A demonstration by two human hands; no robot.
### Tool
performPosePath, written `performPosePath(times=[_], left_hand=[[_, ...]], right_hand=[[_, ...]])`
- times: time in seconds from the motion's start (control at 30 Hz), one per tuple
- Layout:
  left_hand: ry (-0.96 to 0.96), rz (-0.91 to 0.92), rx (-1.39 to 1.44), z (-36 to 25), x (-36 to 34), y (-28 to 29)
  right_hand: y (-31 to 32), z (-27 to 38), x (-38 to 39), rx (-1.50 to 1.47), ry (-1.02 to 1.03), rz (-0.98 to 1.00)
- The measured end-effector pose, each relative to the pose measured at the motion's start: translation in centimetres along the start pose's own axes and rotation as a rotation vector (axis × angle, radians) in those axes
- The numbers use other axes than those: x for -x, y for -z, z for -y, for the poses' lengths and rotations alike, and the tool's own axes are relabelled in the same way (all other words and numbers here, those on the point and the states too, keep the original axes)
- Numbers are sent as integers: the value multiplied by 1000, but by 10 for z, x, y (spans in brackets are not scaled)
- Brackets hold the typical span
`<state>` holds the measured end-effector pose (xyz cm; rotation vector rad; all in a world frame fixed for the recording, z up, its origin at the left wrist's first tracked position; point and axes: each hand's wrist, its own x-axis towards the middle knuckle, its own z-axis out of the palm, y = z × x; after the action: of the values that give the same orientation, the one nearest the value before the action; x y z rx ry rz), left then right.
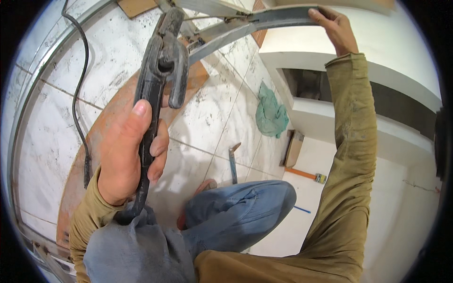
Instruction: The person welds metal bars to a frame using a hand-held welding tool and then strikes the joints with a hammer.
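Observation:
My left hand (125,151) is wrapped around the black handle of a welding electrode holder (160,61), held upright in front of me at centre left. From its worn head a thin electrode rod (207,18) seems to run right toward a metal frame. With fingers and thumb my right hand (337,30) grips the right end of a curved grey metal bar (283,18) at the top. That bar joins other metal pieces behind the holder; the exact joint is partly hidden.
Dusty white floor tiles lie below, with a brown curved board (80,188) and a black cable (84,70) at left. A blue-handled hammer (233,162), a green cloth (271,111), an orange-handled tool (302,174) and a blue pencil-like stick (302,209) lie near my knee. A white ledge (302,47) stands right.

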<state>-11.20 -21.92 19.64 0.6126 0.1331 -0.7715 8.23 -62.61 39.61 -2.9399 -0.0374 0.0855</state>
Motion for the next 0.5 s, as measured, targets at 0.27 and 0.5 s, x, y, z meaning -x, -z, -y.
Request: performPosePath(times=[0.27,0.5], left_hand=[[54,24,26,0,-2,7],[25,1,-19,-1,-4,1]], right_hand=[[-11,28,9,-41,24,1],[-10,31,10,-82,-4,5]])
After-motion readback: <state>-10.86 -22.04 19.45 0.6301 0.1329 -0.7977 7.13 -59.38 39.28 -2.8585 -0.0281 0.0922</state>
